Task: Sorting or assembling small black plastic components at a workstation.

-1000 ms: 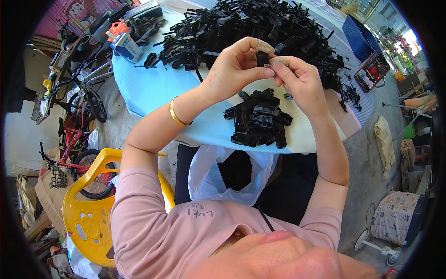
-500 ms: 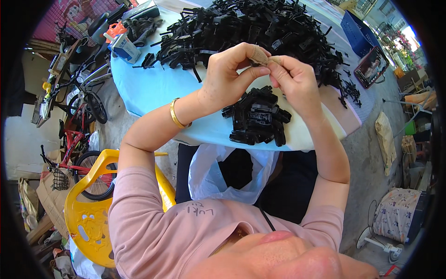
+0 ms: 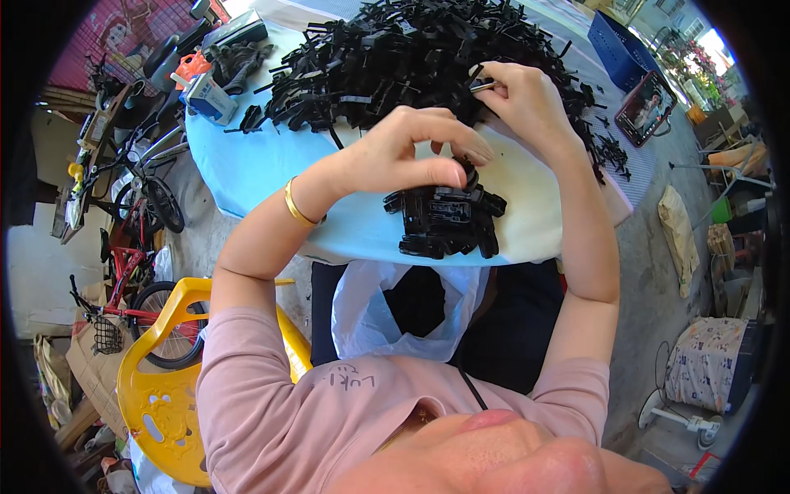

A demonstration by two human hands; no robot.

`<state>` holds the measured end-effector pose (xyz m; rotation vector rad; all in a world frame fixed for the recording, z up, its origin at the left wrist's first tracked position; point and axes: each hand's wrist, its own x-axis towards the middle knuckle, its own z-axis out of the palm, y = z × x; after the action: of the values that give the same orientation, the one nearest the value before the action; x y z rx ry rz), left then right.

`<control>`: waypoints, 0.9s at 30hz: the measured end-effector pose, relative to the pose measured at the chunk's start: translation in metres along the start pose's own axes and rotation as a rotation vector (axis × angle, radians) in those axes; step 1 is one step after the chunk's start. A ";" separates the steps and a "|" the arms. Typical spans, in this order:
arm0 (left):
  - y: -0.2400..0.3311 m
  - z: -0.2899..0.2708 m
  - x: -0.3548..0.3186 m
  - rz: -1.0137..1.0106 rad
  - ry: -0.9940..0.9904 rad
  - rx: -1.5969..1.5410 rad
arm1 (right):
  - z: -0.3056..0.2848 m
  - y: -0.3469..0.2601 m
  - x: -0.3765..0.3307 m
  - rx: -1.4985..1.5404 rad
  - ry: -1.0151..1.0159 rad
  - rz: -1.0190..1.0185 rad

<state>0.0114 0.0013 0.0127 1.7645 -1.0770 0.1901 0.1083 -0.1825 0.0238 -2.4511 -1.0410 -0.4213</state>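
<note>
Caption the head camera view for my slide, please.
At a covered table, left grip by a small cluster of black parts, right grip by the larger pile.

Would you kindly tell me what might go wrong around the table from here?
The small pile of black parts lies close to the near edge of the table; a nudge from the left hand, right at its top, might send pieces over, perhaps into the open plastic bag below.

The large heap looks loose and jumbled, so the right hand at its edge might drag other pieces out.
</note>
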 end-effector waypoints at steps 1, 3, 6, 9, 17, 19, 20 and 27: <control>-0.002 -0.002 -0.002 -0.080 0.017 -0.049 | -0.004 -0.001 -0.003 0.063 0.035 -0.002; -0.003 0.000 0.000 -0.266 0.190 -0.258 | -0.008 0.004 -0.006 0.125 0.069 -0.001; -0.011 0.001 -0.001 -0.343 0.325 -0.181 | -0.014 0.010 -0.004 0.459 0.218 0.211; -0.009 -0.003 0.001 -0.445 0.406 -0.234 | -0.014 0.018 -0.005 0.709 0.234 0.172; -0.005 -0.019 0.000 -0.385 0.308 -0.429 | -0.019 -0.014 -0.022 0.839 0.017 -0.095; -0.001 -0.027 -0.001 -0.269 0.161 -0.017 | -0.017 -0.016 -0.022 0.844 -0.010 -0.124; -0.003 -0.028 -0.003 -0.227 0.141 0.029 | -0.015 -0.018 -0.022 0.848 -0.053 -0.169; 0.002 -0.014 0.000 -0.340 0.163 -0.216 | -0.007 -0.028 -0.023 0.768 -0.072 -0.351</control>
<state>0.0142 0.0124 0.0206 1.6751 -0.6434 0.0065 0.0713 -0.1825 0.0272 -1.6191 -1.3555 -0.0123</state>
